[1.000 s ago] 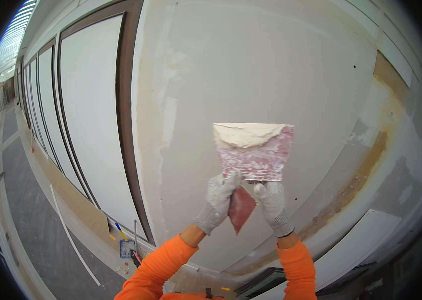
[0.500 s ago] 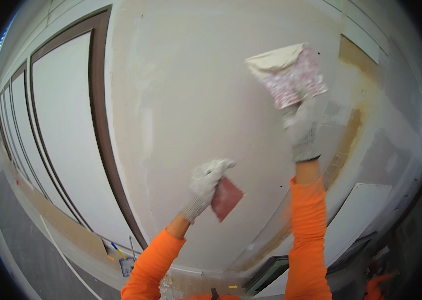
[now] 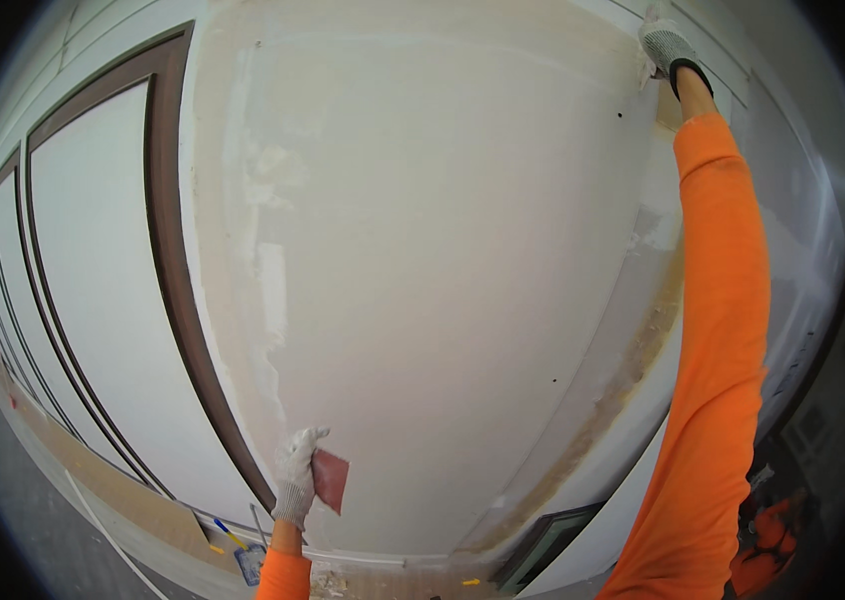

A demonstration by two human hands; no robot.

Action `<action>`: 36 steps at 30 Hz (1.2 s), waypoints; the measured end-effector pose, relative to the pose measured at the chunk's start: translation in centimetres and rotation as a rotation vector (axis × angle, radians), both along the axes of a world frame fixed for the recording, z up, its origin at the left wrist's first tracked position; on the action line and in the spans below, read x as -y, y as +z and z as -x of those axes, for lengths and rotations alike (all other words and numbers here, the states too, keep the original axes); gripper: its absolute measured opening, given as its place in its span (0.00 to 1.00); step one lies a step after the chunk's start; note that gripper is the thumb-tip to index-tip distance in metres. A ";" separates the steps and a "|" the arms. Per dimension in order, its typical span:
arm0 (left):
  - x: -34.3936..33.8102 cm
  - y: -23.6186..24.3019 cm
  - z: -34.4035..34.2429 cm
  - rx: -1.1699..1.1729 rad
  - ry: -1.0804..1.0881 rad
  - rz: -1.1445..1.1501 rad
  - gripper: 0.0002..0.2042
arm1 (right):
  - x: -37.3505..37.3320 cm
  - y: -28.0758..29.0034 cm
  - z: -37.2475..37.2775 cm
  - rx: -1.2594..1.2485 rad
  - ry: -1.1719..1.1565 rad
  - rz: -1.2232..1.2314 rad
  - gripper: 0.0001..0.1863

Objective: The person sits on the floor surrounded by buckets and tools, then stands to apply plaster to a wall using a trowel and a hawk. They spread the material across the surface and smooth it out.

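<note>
My left hand, in a whitish knit glove, is low in front of the wall. Its fingers are closed round a small red putty spreader, whose flat blade hangs to the right of the palm. At the upper right my right hand, gloved and with a dark cuff, reaches high against the wall. It grips a putty spreader; only a whitish-smeared edge shows beside the glove. The big pale wallboard fills the middle, with lighter filler patches down its left side.
Brown-framed white panels line the left. A tan, rough strip runs down the wall's right side. Low down are a dustpan-like blue tool, a dark-framed pane leaning there, and orange items at the lower right.
My right hand has swung up and right to the wall's top corner, its plaster-loaded spreader now mostly hidden. My left hand has dropped down and left, still holding its spreader.
</note>
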State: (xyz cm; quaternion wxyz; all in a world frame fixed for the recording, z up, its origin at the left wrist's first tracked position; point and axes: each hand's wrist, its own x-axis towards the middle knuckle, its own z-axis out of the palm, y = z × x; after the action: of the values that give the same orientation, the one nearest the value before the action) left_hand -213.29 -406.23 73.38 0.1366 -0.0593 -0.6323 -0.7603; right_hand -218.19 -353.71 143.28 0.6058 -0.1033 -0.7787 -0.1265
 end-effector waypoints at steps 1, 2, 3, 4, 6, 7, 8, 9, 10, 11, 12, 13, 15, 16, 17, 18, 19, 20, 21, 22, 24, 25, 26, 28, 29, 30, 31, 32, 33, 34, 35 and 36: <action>2.6 -3.2 0.3 0.026 0.078 -0.002 0.16 | 0.8 -1.4 4.7 0.037 -0.029 -0.024 0.18; 4.4 -5.6 -0.8 0.054 0.123 -0.019 0.17 | 1.5 -1.3 6.5 0.087 -0.099 -0.074 0.18; 1.2 -4.2 -3.3 0.088 0.081 -0.065 0.17 | -4.0 1.7 -1.4 0.103 -0.246 -0.095 0.18; 8.1 -10.4 -4.4 0.154 0.248 -0.168 0.17 | 5.3 0.6 7.9 0.118 -0.155 -0.160 0.18; 11.0 -18.0 -6.5 0.232 0.312 -0.110 0.17 | 5.2 0.3 8.4 0.098 -0.207 -0.176 0.18; 10.9 -18.3 -7.4 0.291 0.346 -0.104 0.17 | 6.6 -0.7 9.0 0.061 -0.194 -0.124 0.19; 9.8 -18.3 -7.7 0.343 0.353 -0.099 0.16 | 7.0 -1.6 7.9 0.016 -0.206 -0.072 0.19; 9.7 -17.1 -10.2 0.339 0.368 -0.140 0.16 | 10.1 0.6 4.7 -0.037 -0.186 -0.023 0.19; 10.6 -20.1 -9.9 0.340 0.398 -0.163 0.16 | 11.4 -1.5 6.4 0.042 -0.207 -0.068 0.19; 11.2 -21.2 -10.2 0.345 0.410 -0.201 0.16 | 14.5 -2.2 6.2 0.038 -0.147 -0.010 0.20; 10.8 -20.3 -10.4 0.393 0.384 -0.189 0.15 | 17.6 -2.6 5.7 0.029 -0.104 0.036 0.20; 10.6 -19.7 -10.4 0.367 0.366 -0.206 0.15 | 20.7 -2.8 5.8 -0.010 -0.058 0.033 0.20; 9.9 -18.4 -9.7 0.319 0.314 -0.231 0.15 | 25.6 -3.4 6.2 -0.067 0.037 0.043 0.20; 9.6 -17.4 -8.9 0.294 0.328 -0.194 0.15 | 27.6 -3.5 6.6 -0.088 0.102 0.061 0.20; 9.1 -16.4 -7.5 0.270 0.339 -0.157 0.15 | 29.3 -3.6 6.8 -0.051 0.123 0.026 0.20; 7.5 -16.2 -5.8 0.249 0.312 -0.129 0.15 | 30.1 -3.6 6.9 -0.015 0.106 -0.024 0.20; 6.0 -14.9 -4.9 0.218 0.268 -0.121 0.15 | 31.1 -3.6 6.9 0.006 0.137 -0.057 0.20; 4.6 -13.2 -4.2 0.185 0.235 -0.111 0.15 | 30.8 -3.4 6.6 0.017 0.174 -0.071 0.21; 3.8 -11.7 -4.1 0.154 0.204 -0.092 0.15 | 29.7 -3.1 6.3 0.024 0.206 -0.079 0.21; 3.6 -10.6 -4.2 0.147 0.183 -0.095 0.15 | 27.9 -2.6 5.7 0.023 0.230 -0.080 0.22; 3.6 -8.8 -5.2 0.133 0.144 -0.108 0.16 | 22.9 -1.8 4.4 -0.004 0.257 -0.045 0.25; 3.1 -8.8 -5.4 0.142 0.139 -0.086 0.16 | 19.6 -1.3 3.6 -0.020 0.257 -0.022 0.26; 2.8 -9.0 -5.6 0.151 0.134 -0.063 0.16 | 16.0 -0.7 2.3 -0.046 0.253 0.018 0.28; 3.1 -10.4 -5.7 0.190 0.124 -0.049 0.16 | 9.1 -0.4 0.8 -0.088 0.272 0.176 0.31; 3.1 -11.0 -5.8 0.217 0.131 -0.041 0.16 | 6.4 0.1 0.4 -0.111 0.317 0.314 0.33; 3.6 -12.0 -6.2 0.247 0.147 -0.034 0.16 | 4.5 0.3 0.7 -0.134 0.367 0.446 0.34; 4.1 -13.1 -6.8 0.276 0.159 -0.030 0.16 | 2.9 0.6 1.2 -0.151 0.397 0.536 0.36; 4.2 -14.8 -6.6 0.261 0.220 -0.022 0.16 | 1.2 0.9 1.0 -0.135 0.356 0.530 0.32; 4.5 -15.3 -7.2 0.288 0.230 -0.018 0.16 | 0.0 1.0 1.7 -0.074 0.262 0.427 0.29; 5.9 -16.3 -8.7 0.317 0.251 -0.018 0.17 | -0.2 0.9 3.3 0.001 0.144 0.274 0.25; 7.6 -18.0 -10.3 0.345 0.257 -0.048 0.17 | 1.7 1.7 4.3 0.085 -0.006 0.029 0.22; 7.6 -16.9 -12.3 0.387 0.268 -0.205 0.16 | 2.7 2.2 5.6 0.129 -0.106 -0.169 0.20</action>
State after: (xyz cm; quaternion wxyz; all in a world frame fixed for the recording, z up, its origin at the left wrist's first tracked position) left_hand -200.94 -413.85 56.44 0.1180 0.1855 -0.5686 -0.7927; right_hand -223.79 -356.38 145.52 0.5535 -0.0845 -0.7960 -0.2299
